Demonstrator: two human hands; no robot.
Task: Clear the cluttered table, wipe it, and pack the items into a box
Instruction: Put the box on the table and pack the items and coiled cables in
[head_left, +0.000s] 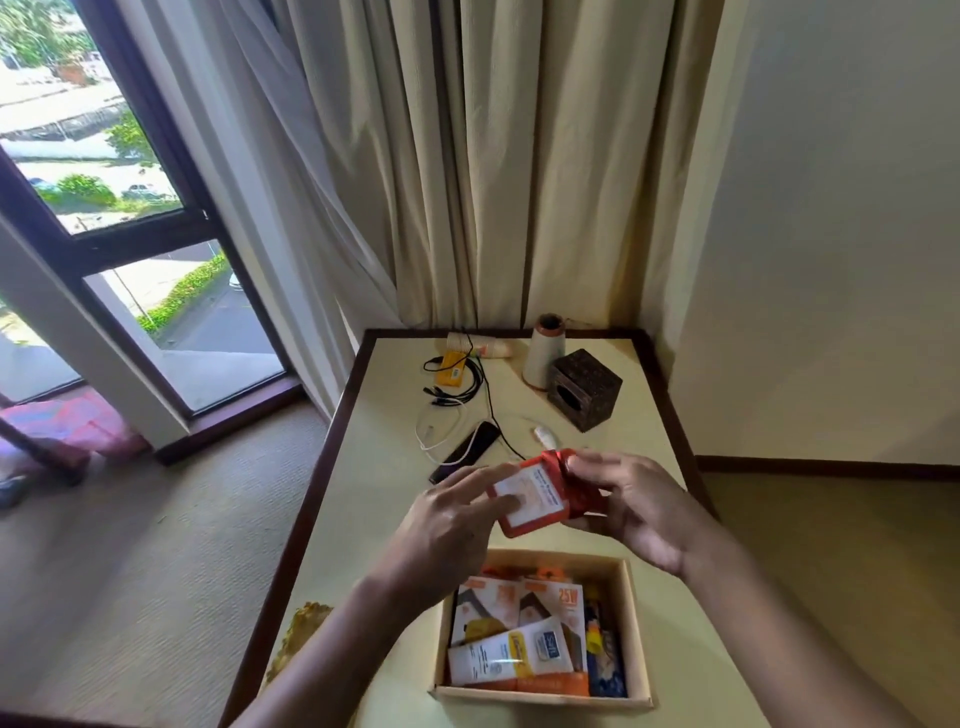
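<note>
An orange packet with a white label (540, 493) is held above the cream table (395, 467), just beyond an open cardboard box (636, 623). My right hand (631, 506) grips its right side. My left hand (457, 525) touches the label with its fingertips, fingers spread. The box sits near the front edge and holds several orange-and-white product packs (514, 639). Farther back lie a black remote-like device (465, 451), a white cable (439, 423), black cables (462, 387) and a yellow pack (451, 369).
A dark wooden tissue box (584, 389), a white thread cone (543, 353) and stacked paper cups (480, 345) stand at the back. A small white plug (544, 434) lies mid-table. A yellow cloth (301, 631) hangs at the left edge. Curtains and a wall close the far side.
</note>
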